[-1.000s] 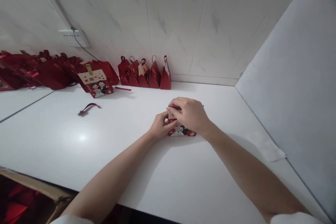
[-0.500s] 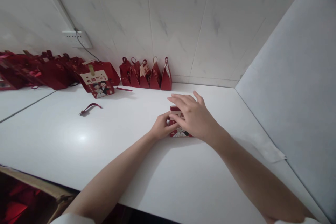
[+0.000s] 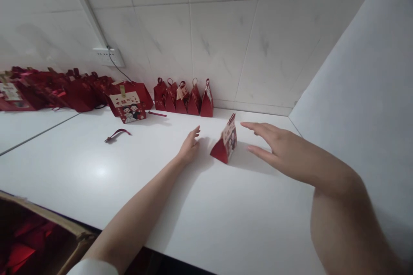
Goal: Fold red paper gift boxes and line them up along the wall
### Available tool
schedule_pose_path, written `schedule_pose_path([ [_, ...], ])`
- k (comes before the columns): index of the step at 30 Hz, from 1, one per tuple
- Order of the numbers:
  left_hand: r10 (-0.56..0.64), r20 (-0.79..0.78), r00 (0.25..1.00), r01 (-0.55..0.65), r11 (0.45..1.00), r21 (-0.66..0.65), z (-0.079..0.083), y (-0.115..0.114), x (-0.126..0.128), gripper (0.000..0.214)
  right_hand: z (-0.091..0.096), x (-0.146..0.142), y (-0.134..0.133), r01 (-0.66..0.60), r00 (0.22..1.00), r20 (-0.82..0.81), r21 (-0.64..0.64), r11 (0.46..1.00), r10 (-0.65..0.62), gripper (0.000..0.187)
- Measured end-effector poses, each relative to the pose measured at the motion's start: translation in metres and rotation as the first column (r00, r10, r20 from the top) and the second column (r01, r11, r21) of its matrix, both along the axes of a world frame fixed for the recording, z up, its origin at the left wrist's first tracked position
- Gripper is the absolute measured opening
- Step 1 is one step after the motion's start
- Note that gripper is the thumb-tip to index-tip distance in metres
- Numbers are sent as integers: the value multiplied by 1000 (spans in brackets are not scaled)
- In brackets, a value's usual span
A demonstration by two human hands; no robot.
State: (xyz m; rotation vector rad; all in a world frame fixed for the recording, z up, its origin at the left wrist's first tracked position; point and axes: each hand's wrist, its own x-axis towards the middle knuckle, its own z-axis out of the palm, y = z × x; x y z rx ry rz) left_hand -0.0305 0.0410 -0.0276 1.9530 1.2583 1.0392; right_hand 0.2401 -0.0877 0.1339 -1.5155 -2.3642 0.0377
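Observation:
A small red triangular gift box [image 3: 226, 142] stands upright on the white table, turned so its plain red end faces me at an angle. Two cartoon figures and a cream band decorate its side. My left hand [image 3: 189, 146] is just left of the box, apart from it, fingers stretched out. To the right of the box hovers my right hand [image 3: 271, 148], thumb and fingers spread, touching nothing. No strap loop shows on top of this box.
Against the tiled wall stands a row of small red boxes with loops [image 3: 194, 101]. Left of them are a printed red box [image 3: 130, 109] and several larger red boxes [image 3: 80, 92]. A loose red strap [image 3: 118, 134] lies on the table [image 3: 155, 159]. A carton [image 3: 48, 219] holds red pieces at lower left.
Both hands have let go of the gift box and moved apart, the right one outward to the right. The box has turned from facing me to standing end-on. The view has shifted slightly.

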Motion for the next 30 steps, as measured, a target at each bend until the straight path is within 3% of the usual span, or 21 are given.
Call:
schedule_pose_path([
  [4, 123, 33, 992, -123, 992, -8, 18, -7, 2, 40, -12, 10, -2, 86, 995, 57, -63, 994, -82, 48],
  [8, 89, 57, 994, -94, 992, 88, 64, -23, 22, 44, -12, 14, -1, 39, 999, 38, -83, 996, -36, 47],
  [13, -65, -208, 976, 114, 965, 234, 113, -19, 70, 53, -5, 21, -11, -25, 1000, -20, -87, 996, 24, 55],
  [16, -79, -486, 870, 159, 979, 126, 125, -6, 86, 31, 0, 26, -21, -1, 1000, -30, -103, 995, -2, 58],
  [20, -180, -569, 802, 202, 979, -26, 139, 4, 65, 16, 7, 34, -29, 34, 999, -20, -87, 996, -36, 56],
  [25, -430, -544, 721, 386, 900, -202, 158, -16, 15, 17, 8, 39, -29, 33, 999, -22, -80, 996, -34, 54],
  [27, -444, -569, 692, 413, 890, -193, 163, -30, 8, 16, 6, 38, -29, 38, 999, -19, -85, 996, -40, 54],
  [30, -374, -651, 660, 416, 904, -98, 173, -51, 5, 14, 4, 37, -29, 36, 999, -3, -83, 996, -36, 54],
])
